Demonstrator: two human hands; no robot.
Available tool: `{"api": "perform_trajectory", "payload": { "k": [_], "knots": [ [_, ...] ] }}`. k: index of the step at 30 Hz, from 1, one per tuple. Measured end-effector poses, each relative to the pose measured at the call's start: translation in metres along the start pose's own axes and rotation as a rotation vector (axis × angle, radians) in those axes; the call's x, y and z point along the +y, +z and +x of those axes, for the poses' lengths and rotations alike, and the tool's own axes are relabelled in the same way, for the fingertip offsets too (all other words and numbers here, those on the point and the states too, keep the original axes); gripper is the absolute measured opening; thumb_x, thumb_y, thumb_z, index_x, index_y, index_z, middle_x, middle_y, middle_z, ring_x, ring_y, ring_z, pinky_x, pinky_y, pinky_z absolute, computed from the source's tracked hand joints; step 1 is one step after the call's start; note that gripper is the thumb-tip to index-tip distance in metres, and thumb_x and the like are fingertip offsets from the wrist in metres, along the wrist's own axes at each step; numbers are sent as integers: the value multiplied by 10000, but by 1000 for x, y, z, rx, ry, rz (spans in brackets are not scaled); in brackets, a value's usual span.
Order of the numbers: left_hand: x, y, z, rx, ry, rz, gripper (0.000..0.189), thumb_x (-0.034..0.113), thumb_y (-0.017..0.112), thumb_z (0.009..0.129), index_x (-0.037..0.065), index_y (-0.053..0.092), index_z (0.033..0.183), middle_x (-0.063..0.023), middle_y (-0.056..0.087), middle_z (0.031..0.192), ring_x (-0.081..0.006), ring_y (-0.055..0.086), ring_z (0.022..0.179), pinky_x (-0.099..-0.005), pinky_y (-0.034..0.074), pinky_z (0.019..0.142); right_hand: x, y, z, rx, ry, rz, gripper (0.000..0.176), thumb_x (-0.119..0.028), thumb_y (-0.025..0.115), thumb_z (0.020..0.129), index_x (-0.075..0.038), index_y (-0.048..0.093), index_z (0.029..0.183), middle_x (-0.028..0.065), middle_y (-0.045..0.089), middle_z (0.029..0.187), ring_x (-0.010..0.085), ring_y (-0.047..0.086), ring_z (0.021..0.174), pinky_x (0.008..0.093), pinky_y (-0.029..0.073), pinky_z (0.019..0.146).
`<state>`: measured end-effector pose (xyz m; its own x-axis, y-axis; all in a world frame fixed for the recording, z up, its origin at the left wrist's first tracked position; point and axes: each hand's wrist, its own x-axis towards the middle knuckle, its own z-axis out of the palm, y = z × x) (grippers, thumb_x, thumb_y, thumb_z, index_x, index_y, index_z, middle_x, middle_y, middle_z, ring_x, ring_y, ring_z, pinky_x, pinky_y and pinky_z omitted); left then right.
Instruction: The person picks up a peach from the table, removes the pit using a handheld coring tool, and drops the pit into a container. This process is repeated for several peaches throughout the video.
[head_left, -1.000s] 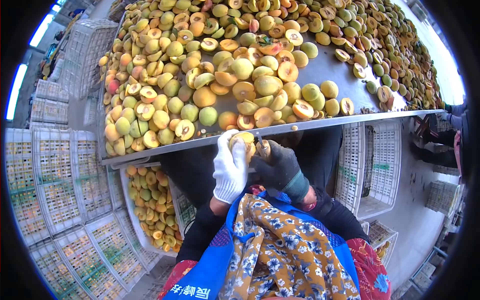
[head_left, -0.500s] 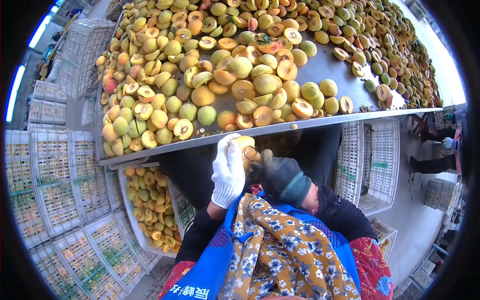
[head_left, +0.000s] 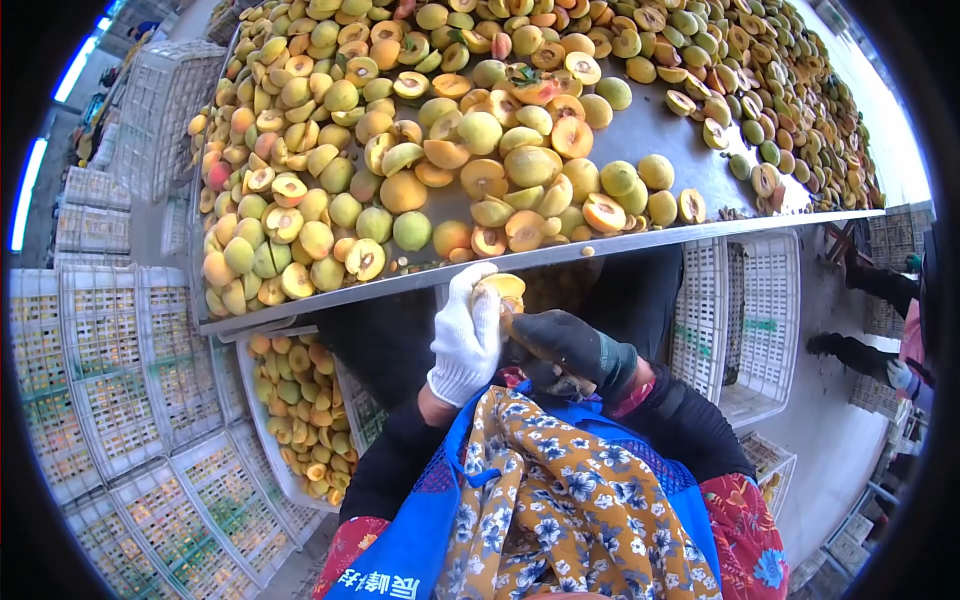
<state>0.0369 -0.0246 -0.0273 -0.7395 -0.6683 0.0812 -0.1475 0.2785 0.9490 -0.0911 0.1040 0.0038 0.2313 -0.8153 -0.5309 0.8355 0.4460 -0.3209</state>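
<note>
A cut peach half (head_left: 502, 287) is held in my left hand (head_left: 466, 340), which wears a white knitted glove and is closed around the fruit just below the table's front edge. My right hand (head_left: 575, 345), in a dark glove with a green cuff, is curled beside it, with its fingertips against the peach's lower side. Whatever lies inside the right fist is hidden. Behind both hands, the metal table (head_left: 640, 130) carries a heap of whole and halved yellow-green peaches (head_left: 480, 180), some showing pits.
A crate of peaches (head_left: 305, 410) stands below the table on the left. Stacked white crates (head_left: 110, 370) line the far left, and more white crates (head_left: 755, 320) stand at right. Another person's legs (head_left: 870, 350) show at the right edge.
My right hand has turned, and its fingers now point left toward the fruit. My left hand has shifted slightly right with the peach half. The person at right has moved.
</note>
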Motion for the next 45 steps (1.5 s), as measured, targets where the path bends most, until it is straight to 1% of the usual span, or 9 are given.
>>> {"api": "perform_trajectory", "payload": {
  "k": [5,8,13,20,22,28,33,41,45],
  "knots": [
    [-10,-1,0,-102,94,-175,283,134,483,1076,-17,555,1305,-215,694,1143,-294,717,1002,-372,555,905,17,-16,3,-275,52,439,409,-435,556,1052,-36,569,965,-26,459,573,57,391,387,195,305,352],
    [-3,0,2,-167,-23,29,292,154,468,1084,-14,555,1307,-198,704,1123,-294,722,977,-363,560,890,11,-4,0,100,-67,-162,403,-436,531,1060,-44,557,971,-12,469,561,71,382,353,195,298,329],
    [-21,5,-10,-160,151,-330,345,211,421,1109,-19,531,1342,-149,702,1126,-232,712,980,-339,560,892,31,-20,1,-337,127,494,399,-424,493,1074,-44,553,969,9,486,558,90,391,343,198,305,317],
    [-29,3,-10,167,-440,-534,491,431,399,1112,26,536,1355,-96,685,1081,-179,705,894,-289,587,760,12,2,-12,-170,-3,377,443,-426,471,1077,-10,551,951,21,487,549,101,413,331,207,311,300],
    [2,-33,-11,289,-390,-183,485,477,373,1107,89,558,1330,-90,686,1004,-140,629,558,-225,487,471,10,-14,-22,-275,-66,179,431,-416,479,1076,-15,562,941,15,488,544,97,421,337,207,307,306],
    [11,-154,-44,351,-446,1401,424,360,607,998,94,611,1328,-236,464,1489,-456,603,1174,-539,519,949,23,-60,-12,140,-121,-301,437,-403,558,1050,10,684,1114,14,575,717,104,554,682,304,488,620],
    [17,-75,42,87,-7,963,398,356,643,977,86,653,1270,-210,645,1276,-404,624,1149,-483,514,969,45,-87,13,227,-305,-520,443,-430,551,1037,-32,686,1176,-3,569,770,86,521,659,281,453,586],
    [-21,-9,142,-353,-63,709,616,494,814,775,71,648,1191,-191,725,1091,-360,703,1019,-425,555,887,43,-81,-24,290,-267,-406,461,-409,535,1043,-19,657,1256,-18,564,815,71,510,691,254,449,611],
    [-55,-22,112,-149,41,-22,636,-13,825,775,62,504,1319,-104,654,1226,-235,668,1089,-353,567,962,27,-61,-34,327,-376,-412,374,-372,576,1053,-50,646,1231,-49,546,764,32,484,669,219,392,593]
  ]
}}
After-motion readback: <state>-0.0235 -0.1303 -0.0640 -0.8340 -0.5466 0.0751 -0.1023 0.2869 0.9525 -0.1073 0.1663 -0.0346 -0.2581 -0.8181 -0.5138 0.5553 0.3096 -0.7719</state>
